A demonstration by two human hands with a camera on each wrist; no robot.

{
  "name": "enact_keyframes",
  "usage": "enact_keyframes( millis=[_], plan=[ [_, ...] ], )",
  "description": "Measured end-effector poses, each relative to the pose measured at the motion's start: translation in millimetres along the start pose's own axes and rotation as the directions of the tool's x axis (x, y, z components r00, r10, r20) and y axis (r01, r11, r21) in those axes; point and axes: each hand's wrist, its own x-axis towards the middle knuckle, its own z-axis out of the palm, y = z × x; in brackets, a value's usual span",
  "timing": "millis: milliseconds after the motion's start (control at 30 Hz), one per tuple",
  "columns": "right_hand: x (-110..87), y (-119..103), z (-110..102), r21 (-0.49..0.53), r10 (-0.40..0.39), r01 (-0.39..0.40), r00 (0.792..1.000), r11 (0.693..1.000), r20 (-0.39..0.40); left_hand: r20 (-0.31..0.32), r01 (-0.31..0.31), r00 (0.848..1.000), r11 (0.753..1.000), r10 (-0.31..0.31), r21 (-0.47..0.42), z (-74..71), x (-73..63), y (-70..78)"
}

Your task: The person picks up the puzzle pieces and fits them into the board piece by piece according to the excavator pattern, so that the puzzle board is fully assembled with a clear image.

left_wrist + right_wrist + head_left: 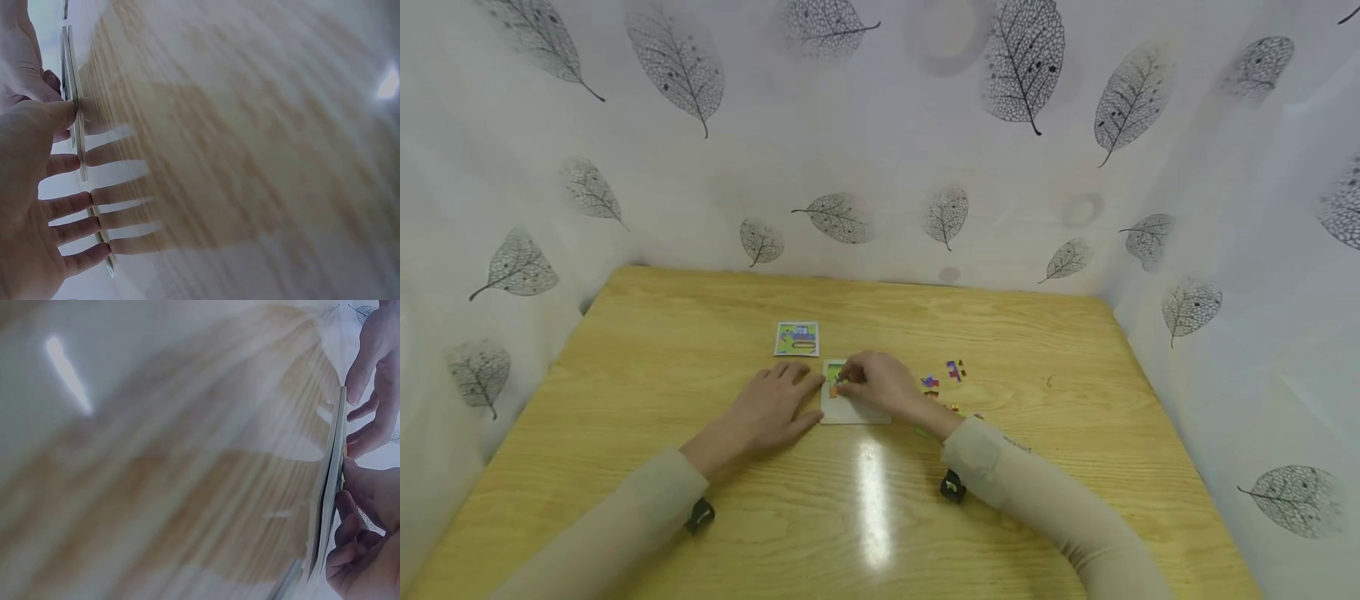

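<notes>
- Head view gives me the layout: the board (pixel 861 413) lies flat on the table (pixel 760 533), near the centre of the frame, with both hands at it.
- Left hand (pixel 771 408), left of centre: its fingers are spread, nearly straight, and grip nothing. Thumb and forefinger touch the board's left edge; I read that as a brace against sliding. The left wrist view shows the other fingertips off the board, probably steadying the hand.
- Right hand (pixel 880 383), just right of centre: its fingers curl over the board's upper part, thumb and forefinger drawn together on what I take to be a small piece (pixel 839 380). Most of that piece is hidden, so I can't tell how firm the pinch is.
- Green and orange show at the board's upper left, beside those fingertips; its lower part is pale and bare.
- Card (pixel 797 339), above and left of the board and apart from it, lies picture up with a bluish vehicle on green. I'd guess it sits there so neither hand covers it.
- Loose pieces (pixel 955 371) are scattered right of the board, some near the right sleeve (pixel 1037 492); that side seems chosen for the right hand's easy reach.
- Leaf-patterned cloth (pixel 880 167) fills the upper frame, presumably as a screen.
</notes>
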Motion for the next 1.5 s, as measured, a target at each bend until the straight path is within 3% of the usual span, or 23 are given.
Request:
enact_keyframes(
  millis=[633, 1200, 1500],
  plan=[
    [3.0, -3.4, 0.6, -0.036, -0.051, 0.051, 0.999, 0.998, 0.02, 0.001, 0.002, 1.0, 1.0, -0.002, -0.005, 0.3, 0.5, -0.5],
    [-3.4, -2.3, 2.2, -0.043, -0.041, 0.041, 0.999, 0.998, 0.008, 0.001, -0.003, 1.0, 1.0, 0.003, 0.005, 1.4, 1.3, -1.0],
    [-7.2, 1.0, -0.2, -0.085, -0.083, 0.085, 0.996, 0.993, 0.035, -0.009, 0.004, 1.0, 1.0, -0.004, 0.008, 1.5, 0.8, -1.2]
  ],
)
